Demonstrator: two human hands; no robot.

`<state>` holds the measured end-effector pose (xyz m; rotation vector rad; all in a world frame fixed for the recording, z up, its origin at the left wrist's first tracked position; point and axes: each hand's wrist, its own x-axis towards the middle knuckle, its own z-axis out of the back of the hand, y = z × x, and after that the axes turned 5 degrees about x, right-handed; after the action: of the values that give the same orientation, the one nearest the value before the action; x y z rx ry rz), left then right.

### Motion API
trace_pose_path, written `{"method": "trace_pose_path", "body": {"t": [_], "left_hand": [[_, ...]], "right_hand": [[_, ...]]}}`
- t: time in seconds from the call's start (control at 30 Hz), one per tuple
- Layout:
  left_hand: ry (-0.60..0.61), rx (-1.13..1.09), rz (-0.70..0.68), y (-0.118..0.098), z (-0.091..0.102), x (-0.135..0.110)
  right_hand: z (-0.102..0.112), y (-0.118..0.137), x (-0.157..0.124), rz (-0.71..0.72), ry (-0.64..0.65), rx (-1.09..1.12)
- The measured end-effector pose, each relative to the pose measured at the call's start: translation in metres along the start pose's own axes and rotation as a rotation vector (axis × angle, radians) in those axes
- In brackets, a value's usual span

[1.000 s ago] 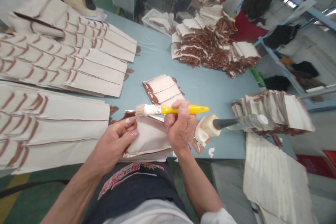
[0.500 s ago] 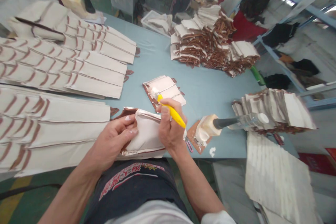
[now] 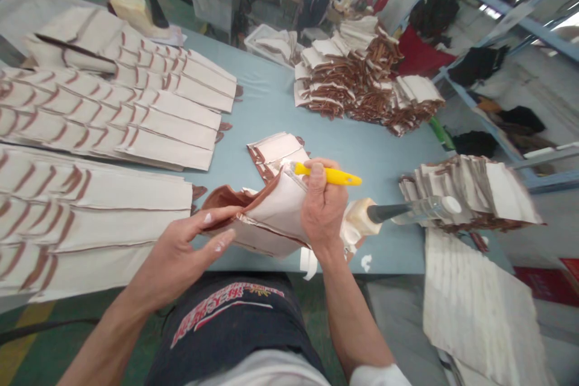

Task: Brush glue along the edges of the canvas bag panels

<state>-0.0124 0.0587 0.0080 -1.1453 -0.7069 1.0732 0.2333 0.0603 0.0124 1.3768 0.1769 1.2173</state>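
Right hand (image 3: 323, 211) grips a yellow brush (image 3: 335, 175); left hand (image 3: 187, 250) (thumb and fingers parted) touches a brown-edged white piece (image 3: 283, 205).

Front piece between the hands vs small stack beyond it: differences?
Pose: the front piece is bent open between the left hand and right hand; the small stack lies flat on the table.
Look: the front piece shows a broad brown flap; the small stack, narrower brown edges.
View: the front piece partly hides the small stack.
Shared: pale faces, brown edging.
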Motion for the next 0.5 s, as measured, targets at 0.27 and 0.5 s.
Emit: {"method": "trace_pose_path", "body": {"t": [0.27,0.5], "left_hand": [[0.239,0.022,-0.149,-0.011,-0.018,0.002],[0.132,0.053,-0.183,-0.004,-0.016,0.001]], "right_hand": [[-0.009,-0.008,-0.001,0.003,-0.018,0.06],[0.03,0.029,-0.028,-0.093,0.122,0.362]]}}
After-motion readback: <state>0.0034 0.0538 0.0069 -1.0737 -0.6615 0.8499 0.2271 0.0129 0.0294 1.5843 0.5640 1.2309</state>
